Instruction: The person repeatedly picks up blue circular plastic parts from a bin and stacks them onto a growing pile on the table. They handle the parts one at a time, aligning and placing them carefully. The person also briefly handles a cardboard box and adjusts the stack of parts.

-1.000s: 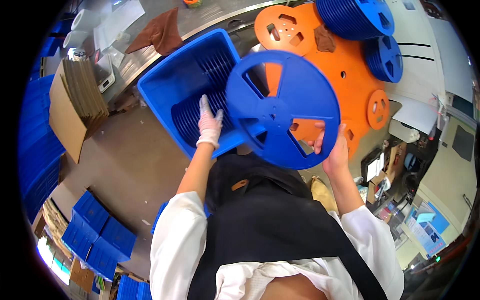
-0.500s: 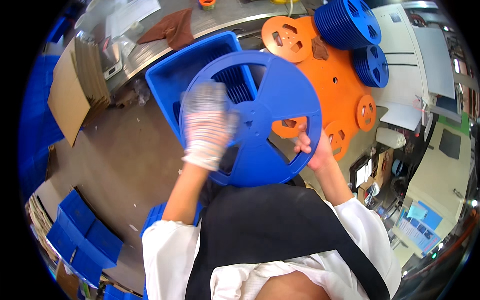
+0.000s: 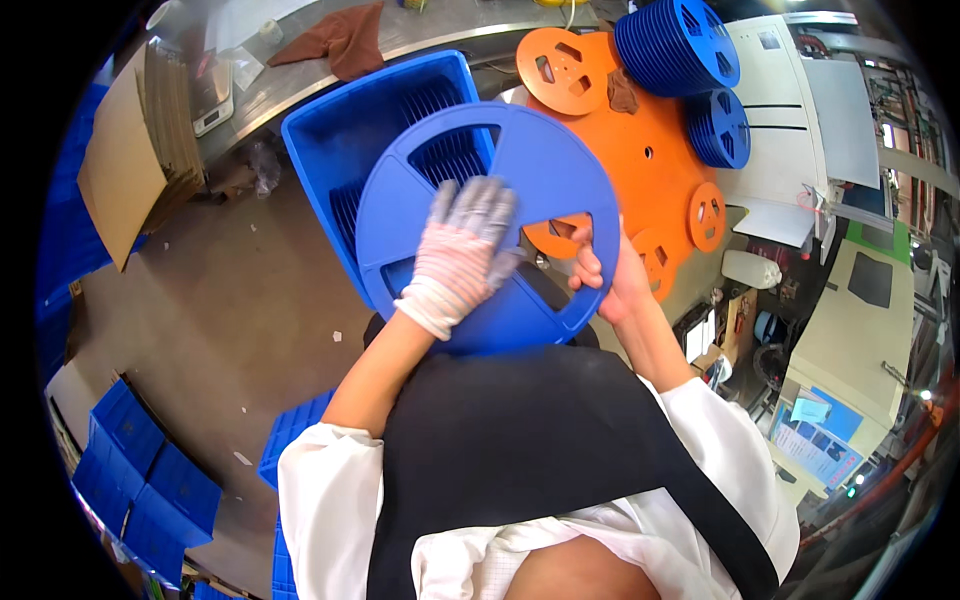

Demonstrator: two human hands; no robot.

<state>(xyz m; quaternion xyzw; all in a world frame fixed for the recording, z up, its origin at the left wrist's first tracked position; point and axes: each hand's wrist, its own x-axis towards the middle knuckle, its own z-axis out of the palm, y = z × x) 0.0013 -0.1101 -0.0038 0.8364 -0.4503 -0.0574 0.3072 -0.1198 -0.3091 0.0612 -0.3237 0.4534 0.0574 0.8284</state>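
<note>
A large blue plastic reel (image 3: 560, 170) with cut-out windows is held up in front of my apron. My right hand (image 3: 612, 268) grips its right rim, with the fingers hooked through a window. My left hand (image 3: 462, 250), in a striped grey-and-white glove, lies flat over the middle of the reel with its fingers stretched out; the hub is mostly covered by it. Behind the reel stands a blue bin (image 3: 318, 150) with several more reels on edge inside. The far side of the held reel is hidden.
To the right is an orange table (image 3: 660, 190) with round orange discs (image 3: 706, 216) at its edge and two stacks of blue reels (image 3: 668, 50). A metal bench (image 3: 430, 35) with a brown cloth (image 3: 335, 42) runs along the back. Cardboard sheets (image 3: 125, 155) stand at left.
My left hand has slid right and down from the reel's left side to its middle. The reel has turned and shifted slightly left. My right hand keeps its grip.
</note>
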